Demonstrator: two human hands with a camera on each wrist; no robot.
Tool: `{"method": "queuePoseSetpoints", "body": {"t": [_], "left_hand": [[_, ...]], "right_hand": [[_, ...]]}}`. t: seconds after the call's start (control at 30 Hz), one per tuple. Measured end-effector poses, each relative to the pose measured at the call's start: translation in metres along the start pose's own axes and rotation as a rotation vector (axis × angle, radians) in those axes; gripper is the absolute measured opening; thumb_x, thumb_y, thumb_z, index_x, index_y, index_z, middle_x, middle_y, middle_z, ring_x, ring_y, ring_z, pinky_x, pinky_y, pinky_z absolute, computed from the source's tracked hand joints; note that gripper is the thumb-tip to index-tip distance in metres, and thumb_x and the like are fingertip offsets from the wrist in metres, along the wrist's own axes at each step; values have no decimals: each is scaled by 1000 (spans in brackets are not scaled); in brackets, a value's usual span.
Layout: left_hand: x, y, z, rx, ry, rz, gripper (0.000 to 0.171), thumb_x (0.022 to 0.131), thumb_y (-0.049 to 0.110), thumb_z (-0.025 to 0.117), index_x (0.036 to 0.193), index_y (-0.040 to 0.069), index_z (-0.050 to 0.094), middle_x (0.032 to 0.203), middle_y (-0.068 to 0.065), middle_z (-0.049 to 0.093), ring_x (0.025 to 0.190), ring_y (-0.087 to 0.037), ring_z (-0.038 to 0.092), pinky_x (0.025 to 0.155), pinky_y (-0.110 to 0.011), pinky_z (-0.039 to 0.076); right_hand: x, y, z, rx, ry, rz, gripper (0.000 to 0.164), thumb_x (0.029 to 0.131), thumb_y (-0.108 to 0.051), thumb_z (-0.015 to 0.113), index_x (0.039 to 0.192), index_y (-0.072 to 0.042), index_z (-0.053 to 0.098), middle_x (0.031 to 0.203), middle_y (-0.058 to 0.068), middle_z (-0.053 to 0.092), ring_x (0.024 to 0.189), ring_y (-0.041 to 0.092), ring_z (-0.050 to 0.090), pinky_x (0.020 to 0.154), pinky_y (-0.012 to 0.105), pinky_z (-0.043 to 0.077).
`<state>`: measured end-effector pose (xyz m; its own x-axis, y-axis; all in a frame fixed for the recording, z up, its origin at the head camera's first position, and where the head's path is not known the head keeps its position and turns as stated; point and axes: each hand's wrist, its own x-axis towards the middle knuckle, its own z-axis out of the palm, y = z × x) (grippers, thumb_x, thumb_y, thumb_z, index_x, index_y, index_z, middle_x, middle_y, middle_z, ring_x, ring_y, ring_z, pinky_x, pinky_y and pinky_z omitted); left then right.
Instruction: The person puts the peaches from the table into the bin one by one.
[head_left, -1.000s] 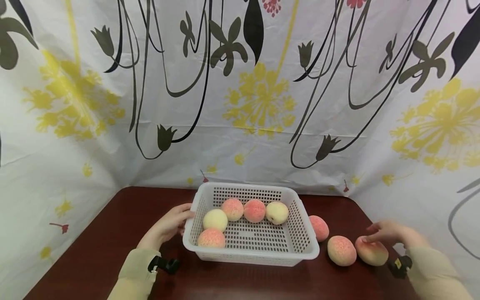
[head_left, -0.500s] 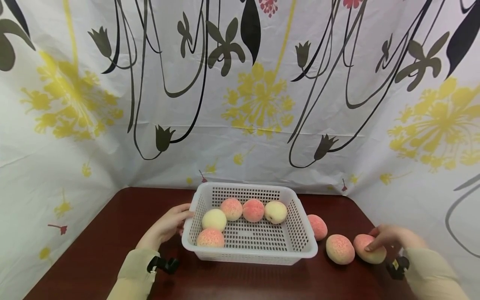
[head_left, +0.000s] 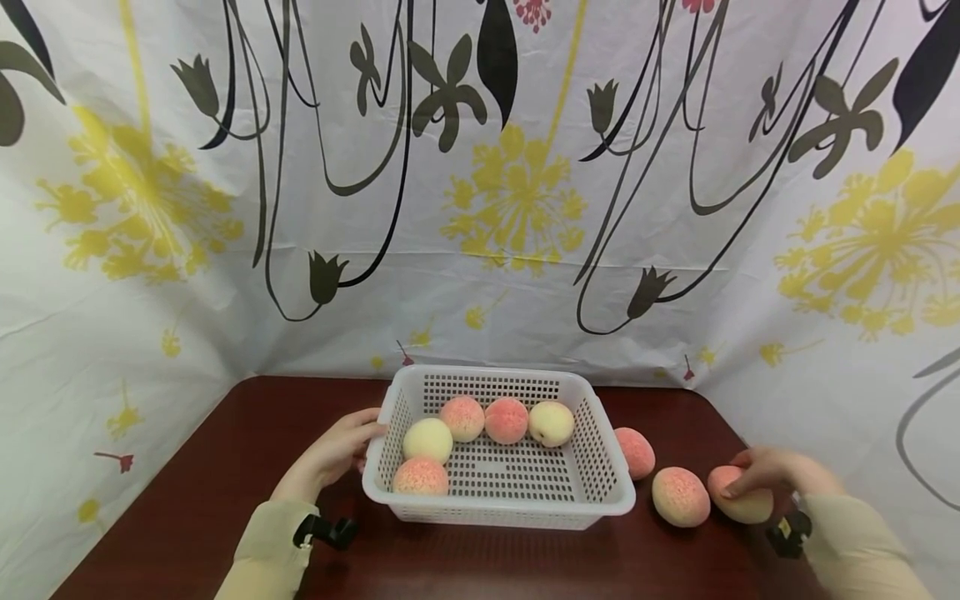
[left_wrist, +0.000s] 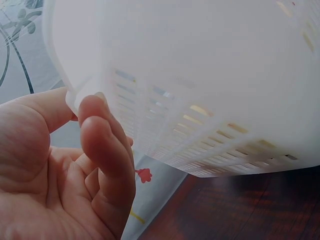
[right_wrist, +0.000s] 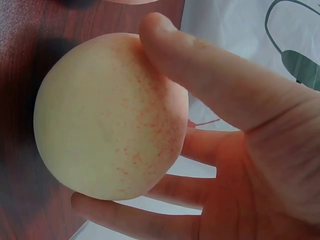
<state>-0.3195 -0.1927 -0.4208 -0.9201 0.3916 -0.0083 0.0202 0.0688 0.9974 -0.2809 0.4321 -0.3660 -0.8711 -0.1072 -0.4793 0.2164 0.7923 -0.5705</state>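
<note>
My left hand [head_left: 337, 446] holds the left rim of a white plastic basket [head_left: 517, 511]. In the left wrist view, the thumb is at the rim and the curled fingers [left_wrist: 107, 150] lie against the outer wall. At the far right, my right hand [head_left: 787, 473] grips a pink-and-cream peach [head_left: 752, 506]. The right wrist view shows the thumb [right_wrist: 170, 50] on one side of this peach and the fingers spread around the other. Several peaches sit inside the basket along its back and left sides, among them a pale one [head_left: 428, 441] and a redder one [head_left: 507, 421].
Two more peaches lie on the dark red table [head_left: 450, 567] between the basket and my right hand: a speckled one [head_left: 680, 497] and a pink one [head_left: 635, 454] partly hidden by the basket's right side. A flower-patterned cloth [head_left: 465, 317] encloses the table's back and sides.
My right hand has settled around the rightmost peach, its thumb moving from the top onto the near side. My left hand and the basket keep their places; the head view has shifted slightly.
</note>
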Motion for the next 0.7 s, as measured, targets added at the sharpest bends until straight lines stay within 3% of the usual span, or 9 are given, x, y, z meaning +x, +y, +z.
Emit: {"method": "queuePoseSetpoints", "body": {"t": [0.43, 0.7], "left_hand": [[-13, 23, 8, -24, -25, -8, 50, 90, 14, 47, 132, -5, 29, 104, -30, 54, 59, -16, 55, 45, -27, 42], [-15, 25, 9, -22, -29, -3, 50, 90, 15, 48, 132, -6, 30, 104, -29, 54, 63, -18, 57, 46, -28, 44]], "right_hand": [[2, -1, 0, -56, 12, -28, 61, 77, -19, 66, 114, 19, 37, 102, 25, 46, 90, 34, 48, 65, 48, 46], [0, -2, 2, -101, 33, -56, 59, 75, -18, 68, 113, 19, 40, 100, 23, 48, 86, 30, 50, 64, 44, 47]]}}
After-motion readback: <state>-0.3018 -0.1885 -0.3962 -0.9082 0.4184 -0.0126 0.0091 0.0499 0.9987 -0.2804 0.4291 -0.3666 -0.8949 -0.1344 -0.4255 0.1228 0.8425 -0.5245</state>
